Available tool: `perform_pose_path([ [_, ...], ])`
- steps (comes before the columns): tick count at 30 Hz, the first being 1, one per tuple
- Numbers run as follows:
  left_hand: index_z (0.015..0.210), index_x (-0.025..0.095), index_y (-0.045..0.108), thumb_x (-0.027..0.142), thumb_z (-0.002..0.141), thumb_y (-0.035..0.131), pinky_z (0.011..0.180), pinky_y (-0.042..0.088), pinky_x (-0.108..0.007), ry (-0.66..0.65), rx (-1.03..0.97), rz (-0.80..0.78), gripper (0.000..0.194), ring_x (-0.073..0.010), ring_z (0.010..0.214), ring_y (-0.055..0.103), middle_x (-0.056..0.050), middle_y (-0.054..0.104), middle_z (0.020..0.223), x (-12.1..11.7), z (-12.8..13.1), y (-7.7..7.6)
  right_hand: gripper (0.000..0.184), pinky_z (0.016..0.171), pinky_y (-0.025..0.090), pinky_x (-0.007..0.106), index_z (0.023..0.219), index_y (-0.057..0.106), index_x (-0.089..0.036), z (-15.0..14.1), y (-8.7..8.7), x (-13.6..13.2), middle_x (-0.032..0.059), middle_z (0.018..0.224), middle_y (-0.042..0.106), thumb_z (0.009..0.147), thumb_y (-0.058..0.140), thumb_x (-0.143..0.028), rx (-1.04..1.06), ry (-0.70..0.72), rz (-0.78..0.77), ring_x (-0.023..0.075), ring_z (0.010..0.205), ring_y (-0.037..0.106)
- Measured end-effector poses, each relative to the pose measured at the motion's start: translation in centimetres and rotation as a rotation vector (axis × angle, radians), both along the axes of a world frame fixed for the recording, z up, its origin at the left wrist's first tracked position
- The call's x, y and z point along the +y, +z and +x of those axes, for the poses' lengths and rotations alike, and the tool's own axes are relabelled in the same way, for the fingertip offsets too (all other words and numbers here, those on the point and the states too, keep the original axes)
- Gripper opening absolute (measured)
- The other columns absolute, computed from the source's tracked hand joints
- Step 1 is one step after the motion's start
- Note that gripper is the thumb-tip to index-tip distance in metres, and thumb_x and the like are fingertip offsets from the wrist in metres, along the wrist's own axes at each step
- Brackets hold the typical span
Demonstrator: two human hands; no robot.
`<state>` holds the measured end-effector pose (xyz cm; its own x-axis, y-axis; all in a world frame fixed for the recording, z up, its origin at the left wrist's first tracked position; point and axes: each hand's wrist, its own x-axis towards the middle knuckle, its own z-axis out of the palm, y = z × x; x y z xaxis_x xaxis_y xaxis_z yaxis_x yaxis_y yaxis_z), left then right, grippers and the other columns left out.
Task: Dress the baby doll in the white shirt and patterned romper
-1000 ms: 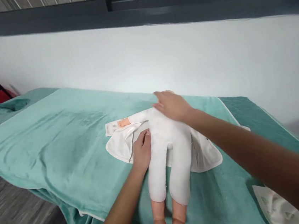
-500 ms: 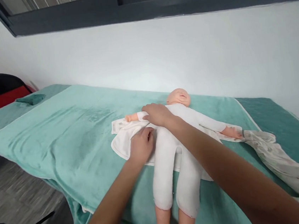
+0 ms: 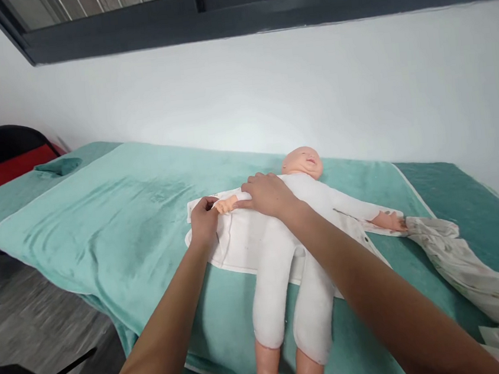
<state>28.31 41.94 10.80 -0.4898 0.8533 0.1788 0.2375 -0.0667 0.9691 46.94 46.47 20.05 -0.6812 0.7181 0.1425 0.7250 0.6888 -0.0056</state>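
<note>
A baby doll (image 3: 283,255) in a white bodysuit lies on its back on a teal towel (image 3: 115,225), head (image 3: 303,162) toward the wall. An open white garment (image 3: 233,245) is spread under it. My left hand (image 3: 202,220) pinches the garment's sleeve edge beside the doll's small hand (image 3: 227,203). My right hand (image 3: 268,196) rests curled on the doll's upper arm and shoulder, holding it. The doll's other arm (image 3: 382,219) stretches out to the right.
A crumpled patterned cloth (image 3: 472,273) lies at the right of the towel. The bed runs along a white wall under a dark window frame (image 3: 231,10). A black and red chair (image 3: 1,156) stands at far left. Grey floor shows beyond the bed's near edge.
My left hand moved up from the garment's side panel to the sleeve near the doll's hand. The panel now lies flatter. My right hand stayed on the doll's upper arm.
</note>
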Motion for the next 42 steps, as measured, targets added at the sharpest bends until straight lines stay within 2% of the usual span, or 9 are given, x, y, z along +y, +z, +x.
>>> perform_pose_path([
  [10,0.085,0.02,0.063,0.024,0.068,0.062,0.066,0.046,-0.025,0.096,-0.194,0.055,0.017,-0.0143,0.073,0.057,0.001,0.061,0.078,-0.3,0.4,0.3,0.043,0.089,0.039,0.04,0.099,0.072,-0.019,-0.2,0.2,-0.1,0.013,0.108,0.07,0.098,0.052,-0.058,-0.034,-0.016,-0.031,0.0304,0.108,0.058],
  [14,0.091,0.021,0.065,0.026,0.077,0.059,0.071,0.047,-0.027,0.092,0.101,0.076,0.016,-0.0152,0.075,0.059,0.001,0.066,0.081,-0.6,1.3,0.0,0.044,0.093,0.039,0.044,0.105,0.071,-0.016,-1.5,-0.6,0.3,0.0173,0.11,0.07,0.099,0.051,-0.054,-0.095,-0.065,0.023,0.0336,0.112,0.057],
  [19,0.099,0.023,0.066,0.025,0.089,0.052,0.078,0.046,-0.03,-0.159,0.52,0.126,0.017,-0.017,0.079,0.062,-0.001,0.072,0.09,-1.0,2.4,-0.2,0.026,0.096,0.04,0.047,0.108,0.07,-0.013,-3.8,-1.6,0.9,0.0203,0.113,0.07,0.098,0.053,-0.029,-0.114,-0.136,0.001,0.0347,0.115,0.058],
  [22,0.101,0.023,0.065,0.03,0.094,0.049,0.079,0.046,-0.03,-0.209,0.553,0.154,0.019,-0.0177,0.083,0.063,-0.002,0.071,0.094,-1.2,2.5,-0.1,0.024,0.095,0.041,0.045,0.112,0.068,-0.013,-4.0,-1.3,0.8,0.0196,0.116,0.069,0.096,0.05,-0.019,-0.097,-0.153,0.002,0.033,0.116,0.058],
  [25,0.106,0.022,0.064,0.038,0.099,0.044,0.081,0.047,-0.031,-0.055,0.435,0.128,0.027,-0.0196,0.09,0.064,-0.005,0.071,0.099,-0.9,2.2,-0.3,0.026,0.096,0.042,0.043,0.116,0.065,-0.015,-2.1,-0.5,-0.5,0.0173,0.121,0.067,0.099,0.048,-0.026,0.016,-0.152,0.026,0.0314,0.116,0.058],
  [28,0.114,0.02,0.064,0.038,0.097,0.047,0.09,0.048,-0.035,0.121,0.397,0.063,0.03,-0.0227,0.102,0.063,-0.009,0.069,0.108,-0.1,1.6,-0.7,0.026,0.095,0.045,0.04,0.115,0.063,-0.018,2.4,-0.5,-2.8,0.0137,0.121,0.068,0.099,0.045,-0.029,0.45,-0.233,0.08,0.0289,0.114,0.059],
  [32,0.108,0.019,0.071,0.039,0.095,0.052,0.099,0.046,-0.04,0.109,0.447,0.003,0.031,-0.026,0.108,0.06,-0.011,0.068,0.109,0.5,1.1,-0.9,0.022,0.092,0.048,0.038,0.099,0.064,-0.021,10.2,-2.5,-5.4,0.0108,0.104,0.07,0.095,0.046,-0.033,0.905,-0.469,0.19,0.0251,0.099,0.064],
  [36,0.107,0.02,0.073,0.046,0.091,0.058,0.099,0.045,-0.041,0.022,0.487,-0.005,0.034,-0.0281,0.109,0.059,-0.011,0.07,0.109,0.6,1.5,-0.4,0.03,0.079,0.047,0.038,0.098,0.064,-0.022,14.6,-4.7,-6.1,0.0092,0.087,0.072,0.09,0.052,-0.048,0.909,-0.802,-0.012,0.0265,0.083,0.065],
  [42,0.097,0.022,0.071,0.037,0.094,0.05,0.082,0.044,-0.035,0.011,0.475,-0.079,0.026,-0.0251,0.091,0.064,-0.006,0.073,0.095,1.5,3.0,1.9,0.055,0.082,0.048,0.043,0.129,0.059,-0.022,14.1,-5.8,-5.7,0.01,0.091,0.076,0.093,0.045,-0.061,0.938,-0.74,-0.189,0.0298,0.086,0.068],
])
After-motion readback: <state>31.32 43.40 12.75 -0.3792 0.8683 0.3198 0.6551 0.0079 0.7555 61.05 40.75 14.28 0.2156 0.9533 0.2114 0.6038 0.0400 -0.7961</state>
